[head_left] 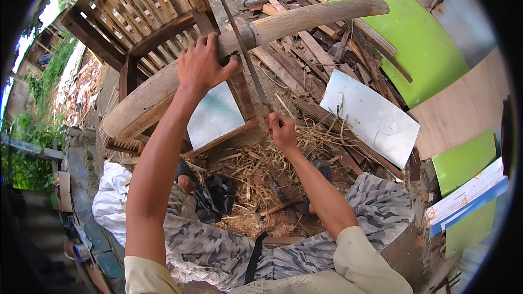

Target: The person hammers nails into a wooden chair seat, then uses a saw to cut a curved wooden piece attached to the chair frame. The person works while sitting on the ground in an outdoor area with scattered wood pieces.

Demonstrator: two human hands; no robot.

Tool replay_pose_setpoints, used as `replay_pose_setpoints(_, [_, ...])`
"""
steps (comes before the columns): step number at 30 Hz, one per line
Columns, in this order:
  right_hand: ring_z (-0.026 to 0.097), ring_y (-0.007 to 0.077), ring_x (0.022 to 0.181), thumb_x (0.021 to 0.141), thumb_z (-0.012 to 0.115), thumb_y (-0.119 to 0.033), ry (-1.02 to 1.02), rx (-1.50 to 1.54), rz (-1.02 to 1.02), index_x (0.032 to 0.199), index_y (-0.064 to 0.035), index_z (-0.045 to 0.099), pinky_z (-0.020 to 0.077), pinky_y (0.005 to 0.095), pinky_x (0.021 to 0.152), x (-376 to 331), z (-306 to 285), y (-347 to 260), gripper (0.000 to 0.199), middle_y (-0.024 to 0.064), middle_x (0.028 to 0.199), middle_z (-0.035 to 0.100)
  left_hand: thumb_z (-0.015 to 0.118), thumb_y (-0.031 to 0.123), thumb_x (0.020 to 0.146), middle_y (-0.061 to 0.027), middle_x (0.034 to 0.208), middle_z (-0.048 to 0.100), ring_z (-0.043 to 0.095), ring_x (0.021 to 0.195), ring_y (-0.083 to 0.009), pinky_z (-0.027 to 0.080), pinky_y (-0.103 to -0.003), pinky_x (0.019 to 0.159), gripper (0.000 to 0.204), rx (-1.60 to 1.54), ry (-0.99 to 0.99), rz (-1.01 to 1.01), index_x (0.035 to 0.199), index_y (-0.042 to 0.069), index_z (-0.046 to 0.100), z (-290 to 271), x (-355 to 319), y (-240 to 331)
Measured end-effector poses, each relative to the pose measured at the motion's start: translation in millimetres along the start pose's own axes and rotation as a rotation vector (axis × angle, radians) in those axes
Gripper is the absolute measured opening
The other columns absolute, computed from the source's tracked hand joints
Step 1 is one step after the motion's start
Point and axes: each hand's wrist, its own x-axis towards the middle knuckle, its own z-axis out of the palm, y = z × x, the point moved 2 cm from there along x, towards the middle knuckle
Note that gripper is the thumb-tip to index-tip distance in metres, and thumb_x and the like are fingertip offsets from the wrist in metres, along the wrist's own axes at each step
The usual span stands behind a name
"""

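The left hand (202, 65) lay flat over a long bamboo pole (305, 19), fingers spread across its top and pressing it down. The pole ran slantwise from the lower left to the upper right and rested on a wooden slatted frame (143, 19). The right hand (282, 130) was closed tight around the handle of a long, narrow blade (242, 49), which rose up and leftward from the fist and crossed the pole just to the right of the left hand, its edge touching the bamboo.

Behind the pole lay a heap of broken boards and wood offcuts (305, 54), crowding the ground right up to the work. A pale grey sheet (370, 117) rested on that heap to the right of the blade hand, and another pale panel (215, 117) leaned under the pole. Bright green panels (414, 32) and a plain brown board (463, 109) stood further right. Straw-coloured bamboo shavings (256, 169) littered the dirt ground between the person's knees, which were clad in grey camouflage trousers (376, 207). A white sack (111, 196) lay at the left. The place was outdoors, with green foliage (38, 92) along the left rim.
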Motion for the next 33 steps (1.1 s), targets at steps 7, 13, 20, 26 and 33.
replay_pose_setpoints(7, [0.043, 0.0117, 0.052, 0.095, 0.059, -0.065, 0.090, -0.069, -0.139, 0.064, -0.0030, 0.054, 0.0301, 0.0342, 0.049, 32.1, 13.5, 25.0, 0.069, 0.0022, 0.053, 0.045, 0.063, 0.061, 0.079, -0.0191, 0.115, 0.066, 0.067, 0.104, -0.0369, 0.051, -0.050, 0.088, 0.077, 0.016, 0.026, -0.001, 0.130, 0.004, 0.056, 1.8, 1.5, 3.7])
replay_pose_setpoints(13, [0.042, 0.0127, 0.053, 0.095, 0.061, -0.063, 0.124, -0.111, -0.186, 0.067, -0.0009, 0.054, 0.0310, 0.0353, 0.049, 37.0, 27.4, 19.8, 0.068, 0.0046, 0.053, 0.044, 0.065, 0.061, 0.077, -0.0170, 0.113, 0.066, 0.067, 0.105, -0.0357, 0.052, -0.049, 0.086, 0.075, 0.022, 0.041, -0.038, 0.128, 0.007, 0.057, 3.2, 0.5, 4.7])
replay_pose_setpoints(20, [0.046, 0.0153, 0.051, 0.093, 0.061, -0.065, 0.127, -0.134, -0.164, 0.069, -0.0005, 0.056, 0.0339, 0.0353, 0.048, 32.5, 27.9, 23.8, 0.069, 0.0057, 0.053, 0.046, 0.067, 0.060, 0.075, -0.0172, 0.108, 0.067, 0.068, 0.100, -0.0350, 0.052, -0.049, 0.082, 0.074, 0.039, 0.050, -0.028, 0.125, 0.006, 0.058, 2.2, 3.2, 4.9])
replay_pose_setpoints(26, [0.046, 0.0144, 0.050, 0.094, 0.059, -0.066, 0.108, -0.118, -0.161, 0.068, -0.0009, 0.056, 0.0325, 0.0355, 0.047, 41.1, 28.8, 25.0, 0.070, 0.0052, 0.052, 0.044, 0.067, 0.060, 0.075, -0.0179, 0.107, 0.067, 0.068, 0.099, -0.0357, 0.053, -0.049, 0.080, 0.074, 0.023, 0.073, -0.004, 0.124, 0.004, 0.059, 3.5, 3.9, 5.4])
replay_pose_setpoints(33, [0.044, 0.0134, 0.050, 0.096, 0.060, -0.061, 0.132, -0.067, -0.192, 0.066, -0.0011, 0.053, 0.0299, 0.0357, 0.046, 33.3, 32.1, 22.4, 0.067, 0.0043, 0.051, 0.042, 0.066, 0.061, 0.075, -0.0179, 0.110, 0.067, 0.068, 0.100, -0.0361, 0.053, -0.049, 0.084, 0.075, 0.011, 0.048, -0.029, 0.124, 0.005, 0.058, 2.1, 3.6, 5.4])
